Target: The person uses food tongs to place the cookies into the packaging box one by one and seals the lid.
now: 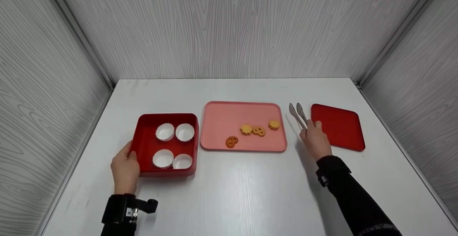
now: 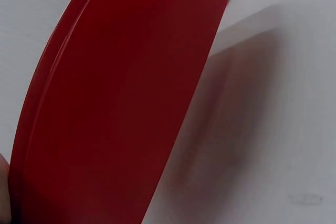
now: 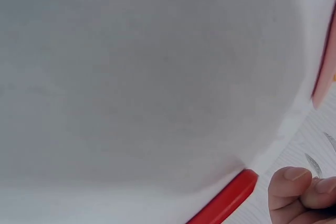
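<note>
My left hand [image 1: 125, 168] grips the left side of a deep red box [image 1: 146, 136], thumb over its rim. Several white fluted paper cups [image 1: 163, 158] stand inside it. From the left wrist, the box's red outer wall [image 2: 121, 93] fills the view, with its shadow on the table beside it. Metal tongs [image 1: 297, 115] are held in my right hand [image 1: 316, 141], their two tips spread and pointing away from me. The right wrist view catches only the curled fingers [image 3: 291, 182] and part of the tong tips [image 3: 313, 164].
Between the hands lies a pink tray [image 1: 222, 118] with small pretzels [image 1: 232, 142] and scalloped yellow biscuits [image 1: 246, 129] on it. A flat red tray or lid [image 1: 343, 128] lies right of the tongs. Grey wood-grain panels [image 1: 232, 28] enclose the white table [image 1: 243, 193] at back and sides.
</note>
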Action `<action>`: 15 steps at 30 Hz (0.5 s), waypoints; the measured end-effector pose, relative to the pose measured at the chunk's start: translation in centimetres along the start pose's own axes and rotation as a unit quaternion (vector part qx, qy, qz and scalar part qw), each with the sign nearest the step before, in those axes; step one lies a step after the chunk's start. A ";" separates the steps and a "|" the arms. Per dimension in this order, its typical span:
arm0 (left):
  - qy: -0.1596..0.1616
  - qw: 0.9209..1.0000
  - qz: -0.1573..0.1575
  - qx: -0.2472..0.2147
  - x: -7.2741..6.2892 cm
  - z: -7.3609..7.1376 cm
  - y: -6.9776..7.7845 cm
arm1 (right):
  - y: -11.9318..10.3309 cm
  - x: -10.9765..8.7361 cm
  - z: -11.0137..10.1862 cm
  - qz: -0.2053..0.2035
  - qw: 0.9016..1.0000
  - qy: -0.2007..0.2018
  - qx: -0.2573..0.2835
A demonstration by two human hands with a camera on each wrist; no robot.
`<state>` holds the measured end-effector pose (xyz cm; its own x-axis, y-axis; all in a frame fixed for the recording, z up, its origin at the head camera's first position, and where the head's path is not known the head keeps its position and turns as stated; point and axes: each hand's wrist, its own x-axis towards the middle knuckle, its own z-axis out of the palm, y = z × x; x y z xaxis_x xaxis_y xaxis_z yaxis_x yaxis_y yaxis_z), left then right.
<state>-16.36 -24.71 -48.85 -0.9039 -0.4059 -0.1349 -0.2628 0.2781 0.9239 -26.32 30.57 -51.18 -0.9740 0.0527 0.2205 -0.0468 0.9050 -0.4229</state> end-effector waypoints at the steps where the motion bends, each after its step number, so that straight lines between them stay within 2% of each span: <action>1: -0.006 1.000 0.000 0.002 -0.4 0.1 0.1 | -0.1 0.0 -0.2 -0.005 1.000 0.001 0.002; 11: -0.092 0.995 0.004 0.031 -4.3 2.4 0.3 | -1.6 0.2 -1.7 -0.040 0.999 0.003 0.000; 15: -0.114 0.993 0.005 0.039 -5.7 3.6 0.3 | -2.0 0.1 -2.1 -0.059 0.998 -0.006 0.001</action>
<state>-12.51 -19.16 -49.07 -0.9575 -0.1967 -0.2111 -0.2699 0.3514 0.8965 -25.89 29.65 -48.41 -0.9641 -0.0586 0.2590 -0.1616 0.9035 -0.3970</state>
